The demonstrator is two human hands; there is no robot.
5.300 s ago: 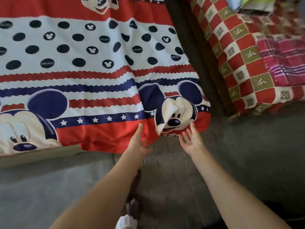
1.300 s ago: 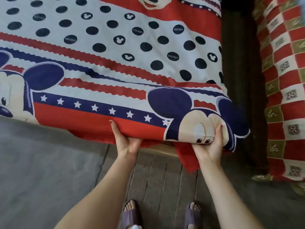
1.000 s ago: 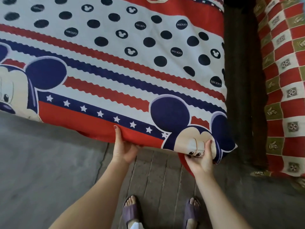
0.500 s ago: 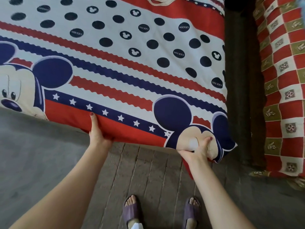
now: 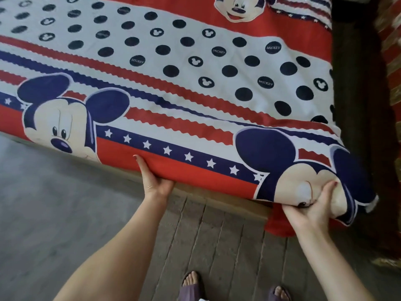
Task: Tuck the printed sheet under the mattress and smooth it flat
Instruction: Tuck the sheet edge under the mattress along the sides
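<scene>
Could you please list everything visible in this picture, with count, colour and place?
sheet: one, red, white and navy with cartoon mouse faces, dots and stars; spread over the mattress, its near corner lifted, a red flap hanging loose below that corner.
floor: grey, with a strip of grooved boards in front of the bed.
checked cloth: one, red, at the far right edge, blurred.
dark gap: one, between the bed and the checked cloth.
sandals: two, purple, on the feet at the bottom edge.
left hand: grips the bed's red near edge, thumb on top, fingers underneath.
right hand: grips the lifted corner at the mouse face.
</scene>
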